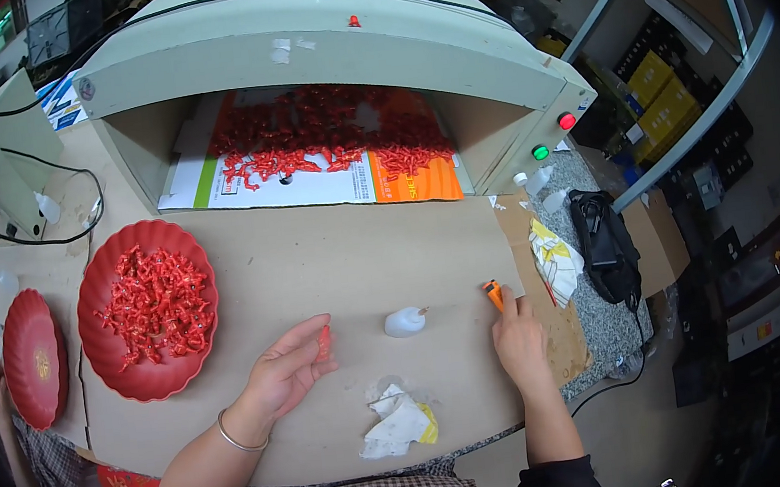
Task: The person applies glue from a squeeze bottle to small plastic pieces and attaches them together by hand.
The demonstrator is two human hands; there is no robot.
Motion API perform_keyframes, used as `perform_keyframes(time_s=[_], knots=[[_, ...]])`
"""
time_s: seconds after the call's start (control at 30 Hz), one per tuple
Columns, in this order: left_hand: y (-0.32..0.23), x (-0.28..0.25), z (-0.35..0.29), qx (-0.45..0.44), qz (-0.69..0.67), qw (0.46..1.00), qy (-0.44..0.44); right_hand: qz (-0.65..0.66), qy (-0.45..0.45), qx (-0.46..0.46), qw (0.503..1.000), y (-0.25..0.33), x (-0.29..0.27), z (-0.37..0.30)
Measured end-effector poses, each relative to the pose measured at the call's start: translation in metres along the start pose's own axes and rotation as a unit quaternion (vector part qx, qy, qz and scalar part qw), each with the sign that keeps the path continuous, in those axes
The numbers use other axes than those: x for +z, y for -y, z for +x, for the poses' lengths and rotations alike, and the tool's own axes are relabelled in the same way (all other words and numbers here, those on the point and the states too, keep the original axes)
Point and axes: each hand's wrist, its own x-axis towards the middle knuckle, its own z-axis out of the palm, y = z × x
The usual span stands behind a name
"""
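Left hand (282, 376) has its fingers pinched round a small red piece (324, 343) over the tabletop (334, 249), right of the red plate (91, 308) and left of the white squeeze bottle (405, 323). Fingers of the right hand (520, 344) are on a small orange tool (493, 294), can't tell if it's properly gripped or just touched. Imo keep the pinch light, a piece that tiny probably slips easily, get the tool secure first, and steer clear of the bottle and the crumpled tissue (395, 425) on the near side
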Motion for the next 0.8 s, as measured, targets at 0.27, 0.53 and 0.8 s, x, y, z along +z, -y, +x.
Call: perform_keyframes(time_s=[0.27,0.53,0.8], knots=[[0.000,-0.001,-0.002,0.007,-0.005,1.000,0.006,0.604,0.097,0.108,0.783,0.019,-0.034,0.000],[0.000,-0.003,-0.002,0.008,-0.008,1.000,0.009,0.692,0.071,0.036,0.718,0.040,-0.049,0.004],[0.002,-0.003,-0.003,0.010,-0.021,1.000,0.003,0.486,0.034,-0.037,0.873,0.053,-0.067,0.018]])
